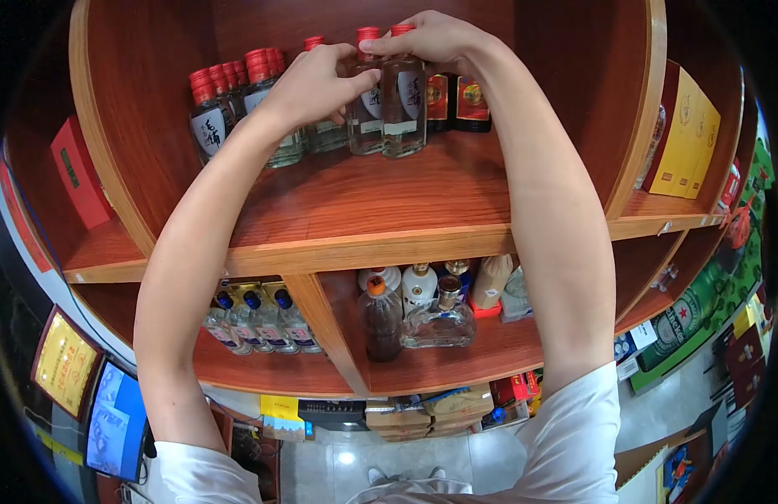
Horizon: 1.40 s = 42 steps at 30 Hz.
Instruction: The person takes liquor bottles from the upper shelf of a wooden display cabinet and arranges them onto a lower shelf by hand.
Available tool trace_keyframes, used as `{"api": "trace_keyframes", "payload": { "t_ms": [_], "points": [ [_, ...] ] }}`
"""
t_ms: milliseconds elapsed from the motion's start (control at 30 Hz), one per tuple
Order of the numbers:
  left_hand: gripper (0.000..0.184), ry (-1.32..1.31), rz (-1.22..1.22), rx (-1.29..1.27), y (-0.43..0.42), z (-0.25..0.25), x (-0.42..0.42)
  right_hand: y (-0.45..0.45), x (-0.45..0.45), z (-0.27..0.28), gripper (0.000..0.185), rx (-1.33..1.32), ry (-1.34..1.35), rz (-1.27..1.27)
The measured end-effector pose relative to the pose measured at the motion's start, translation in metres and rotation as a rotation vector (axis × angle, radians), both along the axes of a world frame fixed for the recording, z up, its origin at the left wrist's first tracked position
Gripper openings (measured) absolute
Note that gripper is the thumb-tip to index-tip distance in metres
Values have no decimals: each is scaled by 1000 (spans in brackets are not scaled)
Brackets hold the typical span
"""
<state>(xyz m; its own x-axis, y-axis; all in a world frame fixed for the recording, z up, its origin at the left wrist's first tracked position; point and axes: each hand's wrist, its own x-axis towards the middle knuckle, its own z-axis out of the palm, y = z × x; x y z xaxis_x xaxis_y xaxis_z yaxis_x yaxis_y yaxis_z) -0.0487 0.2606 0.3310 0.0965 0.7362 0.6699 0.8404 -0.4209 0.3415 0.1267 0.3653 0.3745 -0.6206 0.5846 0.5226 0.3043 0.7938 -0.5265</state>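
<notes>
Several clear liquor bottles with red caps and white labels stand on the upper shelf. My left hand (323,86) is at the left side of one clear liquor bottle (366,113), its thumb across the front of the glass and its fingers partly hidden. From the right, my right hand (438,39) closes around the neck of the clear liquor bottle (404,109) beside it, with the thumb reaching the other bottle's neck. Both bottles are upright and close together. A group of red-capped bottles (208,118) stands left of my left hand.
Dark boxes with red labels (472,105) stand behind, to the right. On the shelf below are blue-capped bottles (284,319), a dark bottle with an orange cap (381,319) and a wide glass decanter (439,323). A wooden shelf edge (372,248) runs under my forearms.
</notes>
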Motion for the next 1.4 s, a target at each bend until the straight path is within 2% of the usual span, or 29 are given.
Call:
{"api": "trace_keyframes", "payload": {
  "t_ms": [67, 167, 200, 233, 333, 400, 467, 567, 733, 800, 933, 967, 1000, 1033, 1067, 1100, 1133, 1200, 1267, 1333, 1367, 1400],
  "points": [
    [56, 38, -1, -61, -2, 2, -1, 6, -1, 1, 59, 15, 31, -9],
    [55, 55, 3, -128, -8, 8, -4, -5, -10, 2, 61, 159, 38, -95],
    [54, 56, 4, -147, -10, 11, -4, -11, -2, 4, 50, 74, 5, -131],
    [54, 43, -4, -167, -14, 13, -4, -69, 15, 8, 39, -11, -27, -167],
    [55, 3, -23, -220, -25, 16, -8, -101, 23, 10, 27, -106, -62, -211],
    [57, -20, -35, -245, -24, 17, -16, -75, 16, 7, 36, -33, -50, -196],
    [62, -49, -41, -218, -31, 16, -13, -1, 0, 0, 61, 123, -25, -163],
    [65, -119, -59, -193, -24, 10, -18, -21, 4, -8, 39, 68, -30, -233],
    [62, -41, -3, -226, -14, 1, -10, -15, -7, -15, 25, -264, 6, -111],
    [51, -37, -30, -184, -12, -4, -2, 2, -17, -22, 23, -338, 101, -64],
    [44, -211, -93, -178, -19, -12, 9, -12, -21, -27, 39, -113, 122, -251],
    [42, -224, -109, -222, -13, -13, 5, 30, -39, -30, 44, 1, 83, -270],
    [49, -191, -118, -284, -10, -12, 1, 31, -47, -30, 48, 12, 113, -360],
    [45, -309, -258, -404, -8, -14, -5, 25, -46, -31, 51, 26, 138, -447],
    [36, -274, -233, -351, -18, -13, 0, 6, -39, -32, 54, -24, 199, -494],
    [35, -307, -256, -424, -18, -10, -4, 16, -46, -33, 60, 18, 241, -554],
    [35, -275, -217, -415, -21, -7, -5, -2, -37, -37, 58, -20, 370, -542],
    [36, -282, -336, -430, -34, -3, 2, -77, -4, -44, 49, -169, 639, -467],
    [37, -245, -327, -313, -23, 2, -12, -102, 24, -46, 41, -40, 571, -460],
    [44, -127, -257, 1, -67, 9, 14, -161, 76, -51, 26, -118, 649, -355],
    [43, -162, -218, 120, -77, 6, 12, -185, 106, -54, 24, -127, 657, -303],
    [39, -214, -300, 108, -110, 1, 26, -215, 141, -62, 26, -115, 641, -206]
  ]
}}
